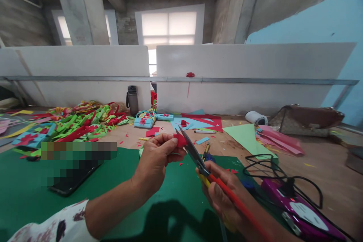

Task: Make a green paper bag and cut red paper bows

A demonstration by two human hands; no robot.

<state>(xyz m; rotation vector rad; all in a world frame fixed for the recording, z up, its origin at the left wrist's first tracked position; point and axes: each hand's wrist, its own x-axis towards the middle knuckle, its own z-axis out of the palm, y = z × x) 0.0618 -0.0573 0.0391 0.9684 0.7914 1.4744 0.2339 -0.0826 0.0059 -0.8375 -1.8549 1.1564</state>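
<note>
Pinched between the thumb and fingers of my left hand (159, 151) is a small red craft-sheet piece (180, 140). My right hand (224, 189) is wrapped around a pair of scissors (195, 155) with orange-red and yellow handles. The scissor blades point up and to the left, parted at the tips, with the red piece at them. Both hands are held above a green cutting mat (119, 211). Behind the scissors lies a yellow tool (206, 151), partly hidden. Small red scraps (232, 171) lie close to my right hand.
Left of my hands, a black phone (76, 177) lies on the mat. Beyond it are heaped green and red strips (87, 121), a bottle (132, 100) and small blue bags (143, 121). Rightward are green sheet (244, 138), pink sheets (280, 140), a purple power box (306, 211) with black cables, and a handbag (303, 124).
</note>
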